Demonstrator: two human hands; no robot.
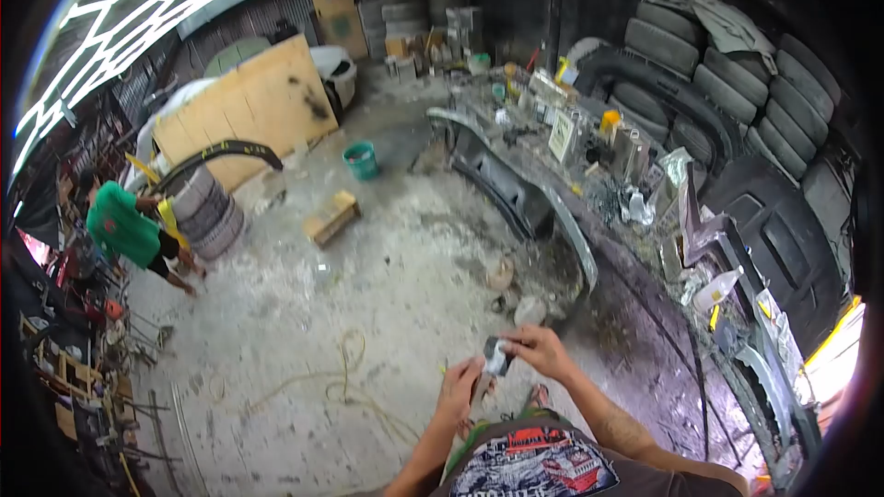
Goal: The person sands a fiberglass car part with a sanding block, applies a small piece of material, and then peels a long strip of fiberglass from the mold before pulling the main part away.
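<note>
Shirt (539,465): printed graphic with lettering, too blurred to read;
Bench cans (564,133): labels too small to read;
Elsewhere: nothing legible

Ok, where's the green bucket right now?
In the head view, the green bucket stands on the concrete floor, upper centre, between the plywood sheet and the grey bumper.

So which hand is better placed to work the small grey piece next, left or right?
Right, probably. The right hand pinches the small grey piece from above with its fingertips, while the left hand sits below, seemingly just supporting it.
</note>
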